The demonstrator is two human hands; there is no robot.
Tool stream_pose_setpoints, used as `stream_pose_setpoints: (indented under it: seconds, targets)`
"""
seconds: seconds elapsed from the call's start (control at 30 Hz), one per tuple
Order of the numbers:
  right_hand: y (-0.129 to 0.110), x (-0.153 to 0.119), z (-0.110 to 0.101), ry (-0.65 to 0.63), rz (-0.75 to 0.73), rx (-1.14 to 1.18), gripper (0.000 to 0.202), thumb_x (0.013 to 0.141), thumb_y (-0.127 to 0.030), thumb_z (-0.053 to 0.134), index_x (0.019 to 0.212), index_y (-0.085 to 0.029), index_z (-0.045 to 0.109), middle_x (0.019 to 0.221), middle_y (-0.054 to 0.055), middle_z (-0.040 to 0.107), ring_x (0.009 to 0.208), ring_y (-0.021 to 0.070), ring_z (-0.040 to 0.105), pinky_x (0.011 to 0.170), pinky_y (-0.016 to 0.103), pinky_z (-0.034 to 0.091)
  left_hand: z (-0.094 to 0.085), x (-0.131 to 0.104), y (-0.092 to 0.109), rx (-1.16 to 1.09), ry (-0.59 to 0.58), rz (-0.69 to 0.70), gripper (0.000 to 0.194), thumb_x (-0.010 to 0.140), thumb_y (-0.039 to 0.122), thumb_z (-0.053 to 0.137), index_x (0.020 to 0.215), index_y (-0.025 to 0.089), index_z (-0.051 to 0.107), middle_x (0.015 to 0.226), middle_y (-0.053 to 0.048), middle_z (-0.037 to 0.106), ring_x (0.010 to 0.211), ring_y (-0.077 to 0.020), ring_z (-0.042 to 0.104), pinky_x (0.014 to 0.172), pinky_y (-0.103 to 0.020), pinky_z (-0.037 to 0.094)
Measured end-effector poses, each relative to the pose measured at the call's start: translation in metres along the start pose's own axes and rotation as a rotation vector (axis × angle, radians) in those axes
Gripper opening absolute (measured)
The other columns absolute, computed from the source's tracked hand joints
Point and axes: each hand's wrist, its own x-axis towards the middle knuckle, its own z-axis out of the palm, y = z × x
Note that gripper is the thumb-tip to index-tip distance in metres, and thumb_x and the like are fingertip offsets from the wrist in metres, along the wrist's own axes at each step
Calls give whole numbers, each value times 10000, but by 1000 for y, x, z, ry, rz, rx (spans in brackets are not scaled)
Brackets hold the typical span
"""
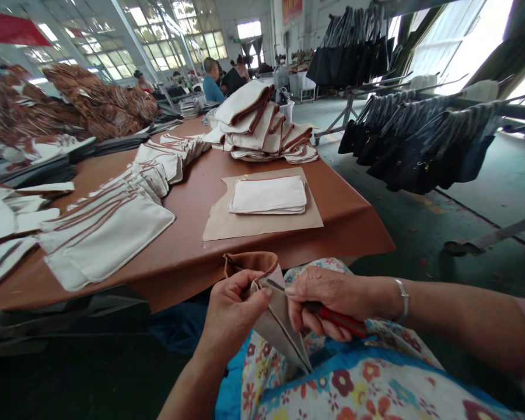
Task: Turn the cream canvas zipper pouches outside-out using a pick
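My left hand (234,309) pinches the edge of a white bag piece (275,321) with a brown lining, above my lap. The piece is folded open, and its brown inside (249,262) shows at the top. In my right hand (321,300) is a hand tool (339,319) with a red and black handle. Its thin dark metal tip points left, at the edge between my left thumb and fingers; whether it touches is too small to tell. Just beyond my hands, a small stack of white rectangular pieces (268,195) lies on a brown paper sheet (262,226).
A brown-covered table (192,198) stands before me. White brown-edged pieces (109,233) fan out along its left side, and a taller pile (258,125) sits at the back. Black bags (420,146) hang from racks on the right. A floral apron (354,379) covers my lap.
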Motion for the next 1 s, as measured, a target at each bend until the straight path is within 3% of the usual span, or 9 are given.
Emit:
stream_pose_setpoints:
  seconds: [0.53, 0.83, 0.9, 1.0]
  targets:
    - [4, 2, -1, 30, 49, 93, 535, 948, -566, 402, 780, -112, 632, 531, -26, 554, 315, 66, 506, 294, 150, 433, 17, 6, 12, 190, 59, 4, 122, 671, 251, 691, 717, 138, 686, 562, 25, 570, 493, -95, 450, 450, -185, 356]
    - [16, 5, -5, 73, 35, 174, 494, 959, -494, 374, 775, -118, 637, 527, -21, 556, 303, 77, 492, 268, 162, 403, 27, 10, 12, 287, 60, 1, 145, 702, 281, 673, 658, 148, 637, 554, 26, 522, 502, -96, 408, 443, -188, 319]
    - [16, 6, -6, 111, 21, 179, 481, 951, -495, 384, 768, -124, 629, 520, -23, 557, 297, 77, 484, 264, 162, 396, 30, 10, 11, 308, 37, 38, 113, 697, 239, 661, 633, 152, 628, 544, 34, 505, 499, -89, 394, 444, -186, 309]
    - [8, 3, -14, 334, -117, 204, 458, 936, -523, 423, 755, -139, 595, 499, -41, 536, 289, 69, 458, 261, 148, 373, 35, 10, 11, 263, 1, 40, 106, 684, 216, 657, 605, 154, 621, 532, 35, 502, 488, -86, 399, 441, -184, 300]
